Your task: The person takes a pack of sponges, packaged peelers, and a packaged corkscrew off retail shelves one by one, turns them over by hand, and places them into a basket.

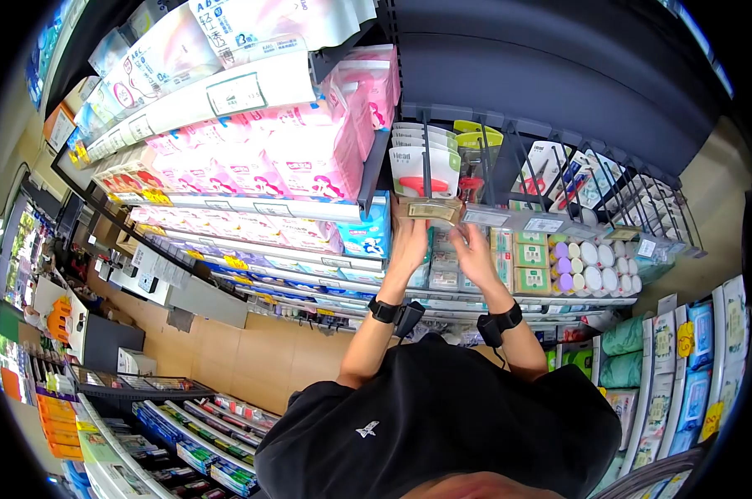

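My left hand (407, 249) and my right hand (474, 258) are raised to the front edge of a hook rack. Between them, a brownish price label (430, 211) bows outward below the hanging packs, its ends pinched by my fingers. Some fingertips are hidden behind it. Just above hangs a carded item with a red handle (424, 185). Beside my right hand, another price label (486, 216) sits on the rack's front strip. Both wrists wear black straps with small devices.
Pink packs (318, 166) fill the shelves at left. Metal hooks (550, 166) jut out at right with hanging packs. Below stand boxes (531, 256) and round white-lidded containers (590, 254). More stocked shelves (646, 391) stand at lower right.
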The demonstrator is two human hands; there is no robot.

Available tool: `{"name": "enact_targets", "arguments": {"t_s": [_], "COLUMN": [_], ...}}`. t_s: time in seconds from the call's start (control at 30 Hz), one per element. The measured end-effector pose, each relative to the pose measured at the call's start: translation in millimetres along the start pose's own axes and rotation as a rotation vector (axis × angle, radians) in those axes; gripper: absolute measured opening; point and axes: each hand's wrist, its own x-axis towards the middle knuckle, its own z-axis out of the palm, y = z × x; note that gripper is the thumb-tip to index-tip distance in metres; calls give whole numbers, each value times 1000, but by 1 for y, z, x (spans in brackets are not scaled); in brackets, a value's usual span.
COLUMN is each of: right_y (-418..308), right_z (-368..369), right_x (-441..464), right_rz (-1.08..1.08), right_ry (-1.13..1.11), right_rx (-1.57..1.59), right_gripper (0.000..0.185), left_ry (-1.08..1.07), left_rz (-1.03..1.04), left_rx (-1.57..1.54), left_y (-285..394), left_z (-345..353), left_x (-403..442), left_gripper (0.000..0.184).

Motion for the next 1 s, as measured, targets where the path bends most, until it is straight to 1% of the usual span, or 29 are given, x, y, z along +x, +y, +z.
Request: {"name": "enact_targets", "arguments": {"t_s": [0.07,0.1,0.2,0.27,0.33,0.4,0.47,0.63,0.77,0.87,0.93,0.97,1.0], "right_y": [-3,-5,-4,9,-22,-46,-55,-66,-85,-95,-100,-102,-103], "right_z": [1,0,-1,0,-3,-8,-12,-13,-12,-12,-11,-10,-10], "right_x": [0,-1,-3,-6,-14,-22,-28,-46,-61,-75,-85,-90,-95], "right_rz": [-32,-31,-36,-77,-104,-124,-185,-182,-199,-171,-146,-127,-121], "right_ry": [50,53,63,149,152,155,96,84,80,77,71,61,65], "right_rx": [3,2,-7,-76,-13,47,43,92,88,93,119,144,143], "right_gripper": [37,37,36,33,32,31,35,42,48,49,51,53,53], "left_ry": [7,4,118,22,54,-2,-15,6,-31,-58,-97,-94,-100], "left_rz": [-96,-96,-50,-45,-29,-58,-70,-32,-31,-93,-97,-54,-57], "left_rx": [115,114,113,111,136,110,88,45,33,16,-36,-1,-3], "left_y": [-8,-6,0,3,10,20,35,49,59,70,81,65,70], "left_z": [4,5,4,0,0,-4,-8,-18,-28,-38,-48,-46,-49], "left_x": [-1,-2,-8,-17,-27,-35,-42,-56,-73,-86,-92,-97,-101], "left_gripper": [64,64,69,66,66,66,66,66,66,64,62,61,61]}}
